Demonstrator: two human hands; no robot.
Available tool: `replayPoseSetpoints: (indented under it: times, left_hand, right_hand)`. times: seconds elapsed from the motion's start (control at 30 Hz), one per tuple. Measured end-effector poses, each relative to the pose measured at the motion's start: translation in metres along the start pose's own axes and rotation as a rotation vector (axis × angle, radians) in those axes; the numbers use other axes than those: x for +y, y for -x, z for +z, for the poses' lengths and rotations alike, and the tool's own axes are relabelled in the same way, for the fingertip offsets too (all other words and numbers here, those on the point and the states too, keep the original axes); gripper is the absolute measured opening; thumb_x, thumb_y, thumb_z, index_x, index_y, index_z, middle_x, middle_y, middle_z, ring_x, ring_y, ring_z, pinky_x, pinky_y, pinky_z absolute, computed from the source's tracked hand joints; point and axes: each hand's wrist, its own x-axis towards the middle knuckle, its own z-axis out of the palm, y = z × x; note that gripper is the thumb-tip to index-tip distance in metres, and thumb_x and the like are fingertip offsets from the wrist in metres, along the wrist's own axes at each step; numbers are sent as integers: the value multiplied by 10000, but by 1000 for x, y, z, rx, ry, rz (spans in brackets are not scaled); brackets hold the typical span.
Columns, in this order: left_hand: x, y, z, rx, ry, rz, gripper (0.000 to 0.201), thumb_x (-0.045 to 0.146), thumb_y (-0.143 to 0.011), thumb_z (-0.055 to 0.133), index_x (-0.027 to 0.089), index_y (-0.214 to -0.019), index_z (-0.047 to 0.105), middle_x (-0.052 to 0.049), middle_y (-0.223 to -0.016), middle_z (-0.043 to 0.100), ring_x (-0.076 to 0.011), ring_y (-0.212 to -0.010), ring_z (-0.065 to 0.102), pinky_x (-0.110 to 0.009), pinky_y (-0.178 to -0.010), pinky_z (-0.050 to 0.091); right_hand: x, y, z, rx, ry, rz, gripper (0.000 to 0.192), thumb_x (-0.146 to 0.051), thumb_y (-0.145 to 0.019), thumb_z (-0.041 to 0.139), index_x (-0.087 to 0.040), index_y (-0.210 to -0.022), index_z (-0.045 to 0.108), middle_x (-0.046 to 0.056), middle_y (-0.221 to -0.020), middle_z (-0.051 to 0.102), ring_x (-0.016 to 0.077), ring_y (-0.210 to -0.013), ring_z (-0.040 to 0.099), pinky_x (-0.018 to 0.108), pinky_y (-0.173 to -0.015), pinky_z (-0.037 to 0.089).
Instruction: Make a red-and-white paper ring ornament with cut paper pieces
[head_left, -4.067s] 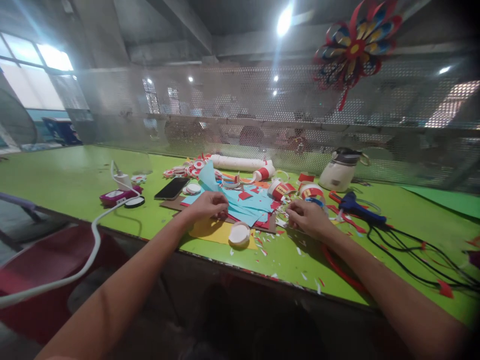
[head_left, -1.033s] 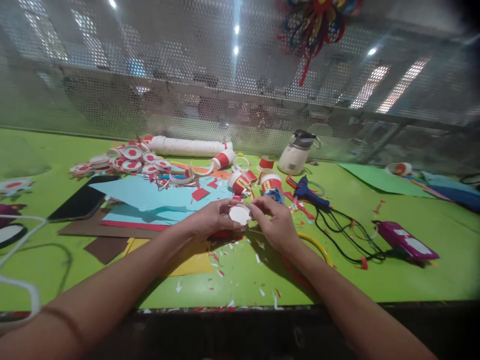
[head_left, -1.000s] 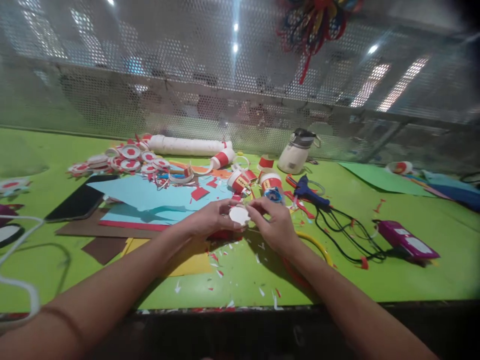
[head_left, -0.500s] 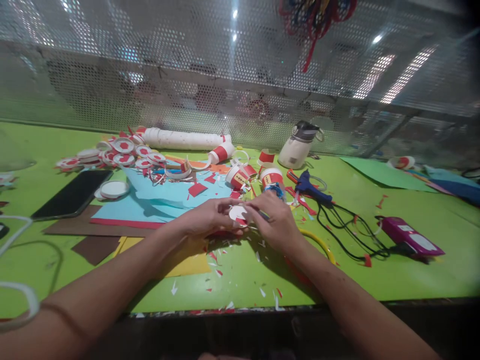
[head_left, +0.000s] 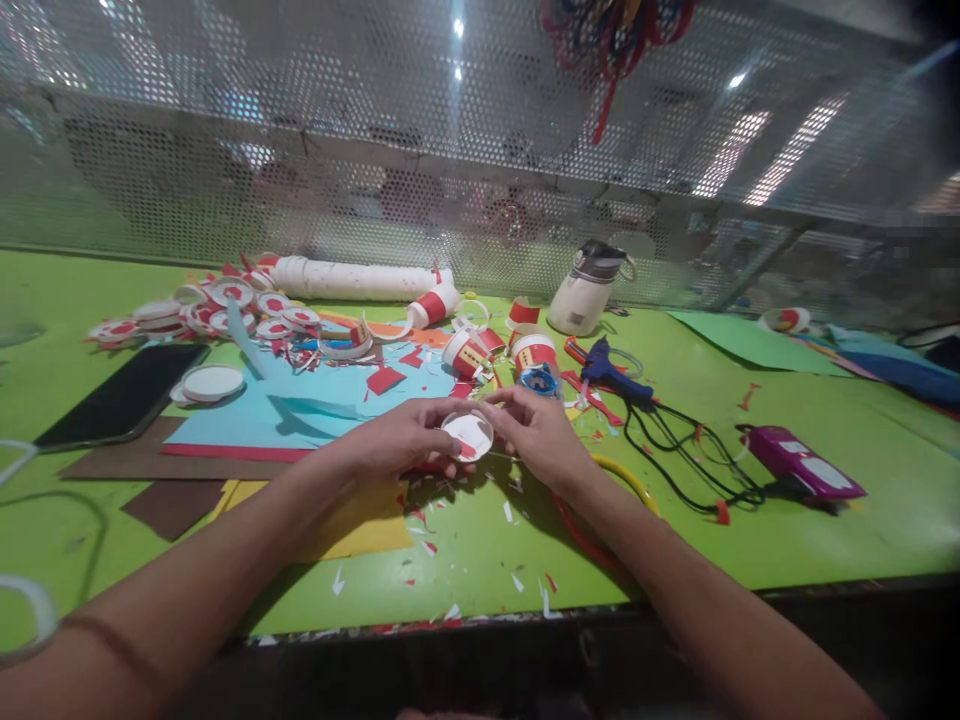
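Observation:
A small round white paper disc with a raised rim (head_left: 478,432), like a cup bottom, is held low over the green table. My left hand (head_left: 405,437) grips its left side, thumb on top beside a bit of red paper (head_left: 466,450). At the disc's right edge, my right hand (head_left: 541,432) has its thumb and fingers pinched on the rim. Beyond the hands stand cut red-and-white paper cups (head_left: 463,354), one with a blue crumpled wrapper (head_left: 538,379) at its mouth. Light blue paper sheets (head_left: 247,415) lie to the left of my hands.
A blue glue gun (head_left: 611,370) with black cable and a purple power strip (head_left: 802,462) lie right. Behind stands a white jug (head_left: 581,298). To the left are a phone (head_left: 124,395), paper discs (head_left: 214,382) and a pile of red-and-white pieces (head_left: 225,300). Yellow-handled scissors (head_left: 626,480) rest by my right wrist.
My right hand has drawn back from over the disc to its right edge, so more of the white face shows. The whole view has shifted slightly.

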Motion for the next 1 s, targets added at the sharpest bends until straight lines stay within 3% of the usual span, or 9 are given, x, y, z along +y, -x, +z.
replayPoseSetpoints:
  times: [0.23,0.57,1.0]
  left_hand:
    - [0,0,1,111,1,-10,548,71,-681,589,144,-1211,474,-12,-642,627,-95,-470,546,-195,-462,372]
    - [-12,-8,-2,235,143,7,332,123,-630,633,146,-939,515,-29,-632,616,-92,-455,530,-195,-460,389]
    - [-19,-13,-1,207,134,78,278,149,-665,565,121,-941,545,-21,-529,597,-80,-375,461,-184,-401,374]
  right_hand:
    - [3,0,3,-18,-211,113,296,-286,-747,628,-155,-998,539,-85,-498,480,67,-431,432,189,-432,327]
    - [5,-1,7,-5,-297,162,359,-305,-741,635,-164,-1039,492,-71,-522,549,79,-416,473,200,-410,392]
    - [11,-5,10,28,-356,135,391,-373,-714,665,-171,-1004,499,-84,-517,530,89,-422,504,215,-427,419]
